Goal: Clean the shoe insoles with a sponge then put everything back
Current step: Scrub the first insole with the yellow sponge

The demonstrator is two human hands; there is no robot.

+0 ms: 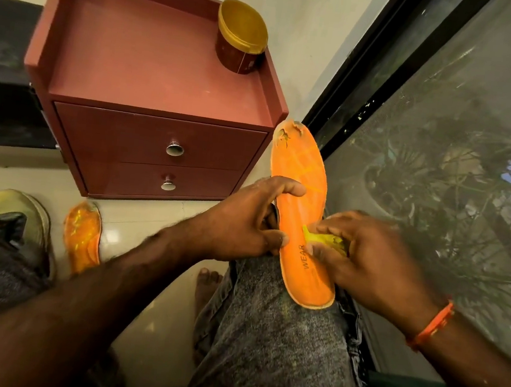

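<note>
I have the long orange foam insole [300, 217], printed with the word WEAR near its heel, lying across my grey denim knee [272, 338] at centre right of the frame, its torn toe end pointing up toward the dark-framed window [447, 119]. My left hand [244, 224] grips the insole's left edge at mid-length, thumb curled over the top face and the other fingers tucked beneath. My right hand [367, 263] pinches a small yellow sponge [325, 241] against the insole's surface just above the lettering; that hand is slightly blurred, and an orange cord bracelet [431, 326] circles its wrist. Lower left of centre, a second orange insole [82, 237] lies flat on the pale tiled floor [155, 220], its glossy patterned face showing. Just left of it sits an olive-green sneaker [18, 220] with dark laces, partly hidden behind my other knee. In the upper left stands a reddish-brown wooden two-drawer cabinet [151, 92] with round metal knobs, and on the back right corner of its top sits a round brown tub with a gold lid [240, 37]. A bare foot [205, 283] shows on the floor between my legs.
</note>
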